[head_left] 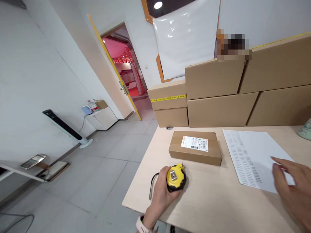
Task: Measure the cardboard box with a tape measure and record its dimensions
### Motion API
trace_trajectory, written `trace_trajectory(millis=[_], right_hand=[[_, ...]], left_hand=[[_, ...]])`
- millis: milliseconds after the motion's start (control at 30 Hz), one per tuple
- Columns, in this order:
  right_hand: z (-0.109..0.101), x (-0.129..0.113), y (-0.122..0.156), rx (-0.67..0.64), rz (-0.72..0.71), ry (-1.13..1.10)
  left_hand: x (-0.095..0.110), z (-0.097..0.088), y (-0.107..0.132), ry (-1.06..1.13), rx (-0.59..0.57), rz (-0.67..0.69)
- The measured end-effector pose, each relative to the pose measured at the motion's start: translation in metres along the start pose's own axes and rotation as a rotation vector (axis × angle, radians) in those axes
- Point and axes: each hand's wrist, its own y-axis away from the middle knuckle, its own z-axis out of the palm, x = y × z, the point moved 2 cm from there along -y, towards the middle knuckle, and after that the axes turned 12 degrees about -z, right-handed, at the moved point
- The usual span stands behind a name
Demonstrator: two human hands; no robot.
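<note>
My left hand (pixel 160 191) is wrapped round a yellow and black tape measure (pixel 176 177) resting on the light wooden table (pixel 209 200) near its left edge; a black strap loops out behind the hand. Just beyond it lies a flat cardboard parcel (pixel 195 152) with a white shipping label (pixel 194 143) on top. My right hand (pixel 293 187) hovers at the lower right with its fingers stretched out over a white printed sheet (pixel 252 155), holding nothing.
Large cardboard boxes (pixel 218 97) are stacked along the table's far side, one banded with yellow tape. A pale green object (pixel 306 129) sits at the right edge. Left of the table are grey floor tiles, a tower fan (pixel 64 127), a small white cabinet (pixel 103 117) and an open doorway.
</note>
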Motion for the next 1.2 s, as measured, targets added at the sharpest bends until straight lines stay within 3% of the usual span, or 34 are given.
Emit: trace_trajectory(millis=[33,100,267,400,600,700,800,900,967,1067,1200], right_hand=[[0.003,-0.018,0.0,0.02,-0.056,-0.006],[0.014,-0.05,0.001,-0.105,-0.041,-0.163],[0.048,-0.107,-0.007,-0.7,0.293,-0.783],[0.059,-0.132,-0.034,-0.828,0.367,-1.074],[0.087,-0.138,-0.055,-0.727,0.609,-1.185],[0.105,-0.132,-0.072,-0.625,0.726,-1.296],[0.108,-0.108,-0.097,-0.45,0.848,-1.381],[0.098,-0.069,-0.116,-0.249,0.902,-1.413],[0.093,-0.044,-0.116,-0.184,0.918,-1.401],[0.098,-0.021,-0.101,-0.177,0.93,-1.332],[0.115,-0.016,-0.073,-0.238,0.941,-1.251]], left_hand=[[0.004,-0.001,-0.002,0.055,-0.008,-0.009],[0.015,-0.006,-0.006,0.211,-0.101,-0.051],[0.054,-0.019,-0.023,0.692,-0.489,-0.096],[0.085,-0.018,-0.051,0.764,-0.596,-0.069],[0.1,-0.011,-0.098,0.771,-0.715,-0.128],[0.098,-0.01,-0.122,0.796,-0.688,-0.176],[0.094,-0.017,-0.143,0.844,-0.607,-0.207],[0.08,-0.036,-0.163,0.887,-0.49,-0.25],[0.064,-0.05,-0.175,0.9,-0.401,-0.301],[0.039,-0.064,-0.192,0.892,-0.283,-0.407],[0.018,-0.065,-0.205,0.863,-0.233,-0.516]])
